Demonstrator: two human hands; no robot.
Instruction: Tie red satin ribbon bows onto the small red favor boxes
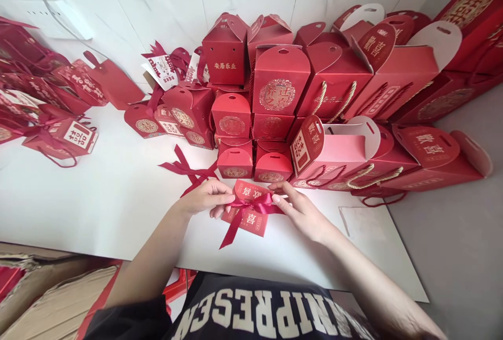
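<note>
A small red box with gold lettering lies near the middle of the white table, a dark red ribbon tied across it in a bow. On its left side my left hand is closed, thumb and fingertips pinching the ribbon by the bow. My right hand pinches the bow's other loop at the box's right edge. One ribbon tail hangs toward me over the front of the box. Another dark red ribbon lies loose on the table, just behind my left hand.
Stacked red gift boxes line the wall behind my hands and reach far right. More red boxes and bags stand at the left. Cardboard boxes sit below the front edge of the white table.
</note>
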